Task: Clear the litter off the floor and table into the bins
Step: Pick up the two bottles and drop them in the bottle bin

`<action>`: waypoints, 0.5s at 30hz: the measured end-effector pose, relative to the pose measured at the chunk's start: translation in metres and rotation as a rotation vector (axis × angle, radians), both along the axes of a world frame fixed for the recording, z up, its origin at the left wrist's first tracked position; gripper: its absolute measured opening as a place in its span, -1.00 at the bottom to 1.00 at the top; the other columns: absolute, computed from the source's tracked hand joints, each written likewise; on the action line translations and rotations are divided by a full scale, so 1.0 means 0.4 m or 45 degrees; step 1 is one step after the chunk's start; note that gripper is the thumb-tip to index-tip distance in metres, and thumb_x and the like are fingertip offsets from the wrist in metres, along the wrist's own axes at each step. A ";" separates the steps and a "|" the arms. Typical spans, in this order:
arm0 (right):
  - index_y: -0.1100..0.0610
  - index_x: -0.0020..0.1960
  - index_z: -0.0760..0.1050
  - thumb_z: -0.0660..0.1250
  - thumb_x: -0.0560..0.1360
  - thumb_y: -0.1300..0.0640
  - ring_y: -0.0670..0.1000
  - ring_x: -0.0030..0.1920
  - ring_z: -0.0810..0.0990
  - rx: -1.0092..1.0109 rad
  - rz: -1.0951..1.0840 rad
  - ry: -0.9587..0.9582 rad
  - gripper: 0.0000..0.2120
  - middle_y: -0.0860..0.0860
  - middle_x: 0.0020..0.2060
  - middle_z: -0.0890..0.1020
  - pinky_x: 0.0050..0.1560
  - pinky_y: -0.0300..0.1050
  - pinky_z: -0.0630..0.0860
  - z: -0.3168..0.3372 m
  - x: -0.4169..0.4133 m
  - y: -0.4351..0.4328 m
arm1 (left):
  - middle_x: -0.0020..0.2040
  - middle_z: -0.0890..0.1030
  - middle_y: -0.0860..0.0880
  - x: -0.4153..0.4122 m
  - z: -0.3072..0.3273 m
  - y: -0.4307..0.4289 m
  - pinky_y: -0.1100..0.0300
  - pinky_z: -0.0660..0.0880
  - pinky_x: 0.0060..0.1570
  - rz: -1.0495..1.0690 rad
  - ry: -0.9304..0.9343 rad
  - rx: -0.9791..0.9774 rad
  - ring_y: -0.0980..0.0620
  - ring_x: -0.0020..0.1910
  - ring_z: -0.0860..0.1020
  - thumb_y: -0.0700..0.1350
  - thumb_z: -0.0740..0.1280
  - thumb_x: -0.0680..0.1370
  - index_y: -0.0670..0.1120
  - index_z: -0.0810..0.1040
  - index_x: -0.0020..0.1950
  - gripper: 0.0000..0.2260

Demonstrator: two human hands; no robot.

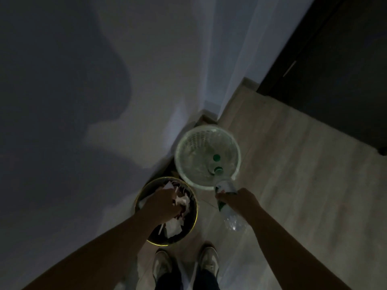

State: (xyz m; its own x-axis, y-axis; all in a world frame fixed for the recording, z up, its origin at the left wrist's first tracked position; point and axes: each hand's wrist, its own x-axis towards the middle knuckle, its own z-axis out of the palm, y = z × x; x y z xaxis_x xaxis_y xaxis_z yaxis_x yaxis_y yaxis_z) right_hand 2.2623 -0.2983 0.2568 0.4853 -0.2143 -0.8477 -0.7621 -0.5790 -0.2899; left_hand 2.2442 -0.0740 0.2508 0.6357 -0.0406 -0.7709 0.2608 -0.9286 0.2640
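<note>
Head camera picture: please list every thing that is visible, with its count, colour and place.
Mesh bin: one, pale white-green, on the floor near the wall corner.
Bottles in the mesh bin: at least two, clear with green caps, lying inside it.
Round bin: one, dark with a yellow rim, on the floor beside the wall, nearer the person than the mesh bin.
Paper scraps: many, mostly white, inside the round bin.
Plastic bottle: one, clear with a green label, held next to the mesh bin's near rim.
Floor: light wood planks.
Wall: grey, on the left.
Shoes: two, light-coloured, at the bottom.
Left hand: over the round bin.
Right hand: gripping the plastic bottle.
</note>
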 end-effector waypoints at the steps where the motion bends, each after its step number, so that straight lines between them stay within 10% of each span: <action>1: 0.26 0.29 0.41 0.49 0.35 -0.14 0.02 -0.16 0.56 0.025 0.018 -0.042 -0.31 0.11 -0.02 0.55 -0.22 -0.14 0.50 0.004 0.029 0.017 | 0.20 0.55 -0.09 0.000 0.005 0.011 0.18 0.41 0.09 -0.003 0.007 0.007 -0.05 0.21 0.49 0.04 0.30 0.54 -0.10 0.46 0.25 -0.65; 6: 0.25 0.40 0.31 0.43 0.43 -0.01 0.17 0.18 0.54 -0.016 0.092 -0.265 -0.34 0.20 0.23 0.52 0.05 -0.09 0.47 0.044 0.108 0.092 | 0.16 0.59 -0.08 0.021 0.058 0.047 0.24 0.38 0.06 -0.020 -0.081 0.005 -0.02 0.15 0.53 -0.05 0.24 0.58 -0.16 0.53 0.20 -0.73; 15: 0.23 0.33 0.39 0.39 0.47 0.03 0.12 0.17 0.55 -0.091 0.242 -0.176 -0.49 0.16 0.23 0.53 0.03 -0.11 0.49 0.172 0.021 0.104 | 0.18 0.58 -0.08 0.018 0.211 0.069 0.16 0.40 0.16 -0.075 -0.121 -0.067 -0.03 0.18 0.51 0.00 0.27 0.57 -0.16 0.50 0.24 -0.67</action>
